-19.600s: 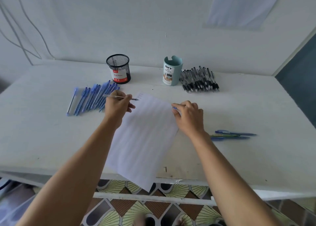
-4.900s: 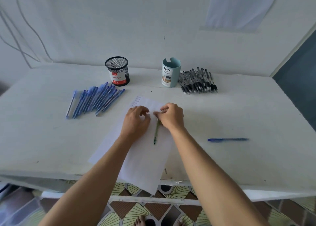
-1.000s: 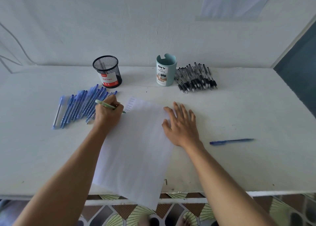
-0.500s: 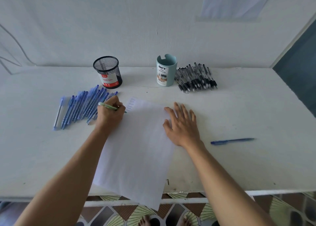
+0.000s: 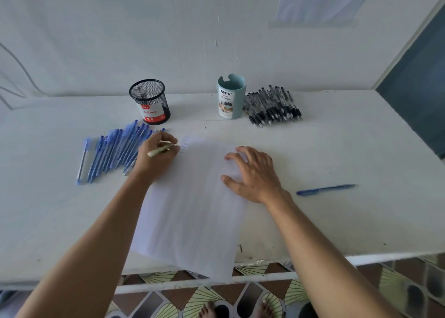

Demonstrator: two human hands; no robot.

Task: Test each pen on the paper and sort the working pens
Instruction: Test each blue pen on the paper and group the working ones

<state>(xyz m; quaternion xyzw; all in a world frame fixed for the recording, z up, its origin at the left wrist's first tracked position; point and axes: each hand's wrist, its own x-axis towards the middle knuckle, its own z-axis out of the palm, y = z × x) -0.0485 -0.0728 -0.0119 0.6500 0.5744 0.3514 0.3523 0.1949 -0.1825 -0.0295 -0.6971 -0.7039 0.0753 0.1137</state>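
Blue pens (image 5: pixel 113 151) lie fanned in a heap at about ten o'clock on the white table (image 5: pixel 361 221), their near ends just beside the left hand (image 5: pixel 157 157). That closeness is the first risk: a wide stroke or a careless elbow could nudge the heap and mix tested pens with untested ones. The left hand's fingers are clamped on a pale green pen (image 5: pixel 159 150), tip down at the paper's upper left corner, next to a short column of faint scribbles (image 5: pixel 185 144). The marks are too small to read, so a weak line could be misjudged as a dead pen.

Behind, at eleven o'clock, a black mesh cup (image 5: pixel 149 102) stands upright; at twelve, a teal organizer (image 5: pixel 231 97) does too. Which holder takes which pens I cannot tell, and a mix-up there would spoil the sort.

At centre, the paper (image 5: pixel 192 209) overhangs the table's near edge at six o'clock. The right hand (image 5: pixel 252 173) rests on its right side with fingers spread and arched, gripping nothing. If that hand lifts mid-stroke, the sheet could skid or slide off the edge.

At one o'clock lies a pile of black pens (image 5: pixel 273 107), touching the teal organizer. At three o'clock one blue pen (image 5: pixel 325 189) lies alone, well apart, and could roll.
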